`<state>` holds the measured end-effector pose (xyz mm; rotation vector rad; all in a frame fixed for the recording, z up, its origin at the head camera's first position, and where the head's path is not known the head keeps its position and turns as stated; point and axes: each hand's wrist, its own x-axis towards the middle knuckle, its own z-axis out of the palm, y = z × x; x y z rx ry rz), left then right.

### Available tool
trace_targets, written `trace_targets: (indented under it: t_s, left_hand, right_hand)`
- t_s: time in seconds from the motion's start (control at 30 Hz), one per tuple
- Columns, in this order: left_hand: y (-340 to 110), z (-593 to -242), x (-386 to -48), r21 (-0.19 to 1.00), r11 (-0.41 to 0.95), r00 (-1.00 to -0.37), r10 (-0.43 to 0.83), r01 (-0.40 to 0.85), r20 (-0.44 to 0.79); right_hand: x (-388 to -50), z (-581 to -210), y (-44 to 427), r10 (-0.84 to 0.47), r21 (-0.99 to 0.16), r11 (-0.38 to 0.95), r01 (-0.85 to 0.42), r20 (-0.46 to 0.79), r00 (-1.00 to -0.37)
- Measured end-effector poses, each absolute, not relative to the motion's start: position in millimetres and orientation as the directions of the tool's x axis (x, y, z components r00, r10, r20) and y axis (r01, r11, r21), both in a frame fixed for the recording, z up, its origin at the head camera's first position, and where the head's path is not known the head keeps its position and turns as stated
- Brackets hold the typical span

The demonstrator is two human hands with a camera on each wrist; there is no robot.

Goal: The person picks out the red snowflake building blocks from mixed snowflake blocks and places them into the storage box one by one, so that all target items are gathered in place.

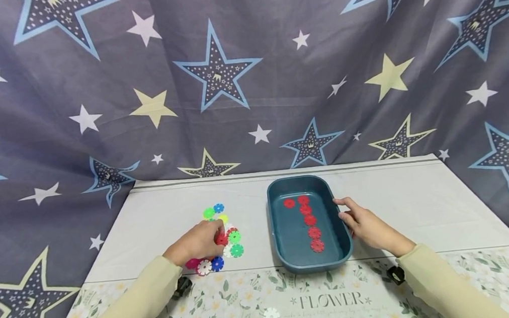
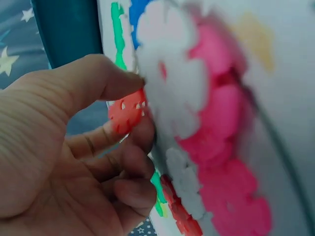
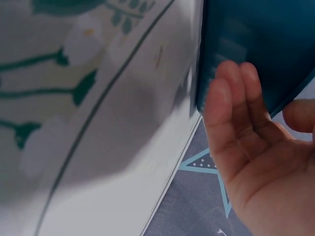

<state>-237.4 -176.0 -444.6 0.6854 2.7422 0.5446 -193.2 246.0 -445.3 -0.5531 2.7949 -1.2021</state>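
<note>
My left hand (image 1: 201, 241) is over a pile of flower-shaped discs, and it pinches a red disc (image 2: 126, 112) between thumb and fingers in the left wrist view. White (image 2: 172, 69) and pink discs (image 2: 234, 196) lie beside it. Green (image 1: 237, 250), blue (image 1: 217, 263) and yellow discs surround the hand. My right hand (image 1: 369, 227) rests its extended fingers against the right side of a dark teal tray (image 1: 289, 249); in the right wrist view those fingers touch the tray's outer wall (image 3: 275, 39). Several red discs (image 1: 310, 220) lie flat inside the tray, most in a line.
A lone white disc (image 1: 271, 317) lies on the floral cloth (image 1: 231, 307) near the front edge. Behind the table hangs a grey curtain (image 1: 241, 114) with a star pattern. The tray stands right of the pile.
</note>
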Motion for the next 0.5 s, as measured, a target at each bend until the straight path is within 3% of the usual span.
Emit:
trace_targets:
  t_s: [0.5]
  left_hand:
    - [-175.6,-445.2,-233.3,0.37,0.785,-0.826,0.558,0.497,-0.075]
  right_hand:
    - [-193.0,-445.4,246.6,-0.349,-0.716,0.625,-0.31,0.099,-0.932]
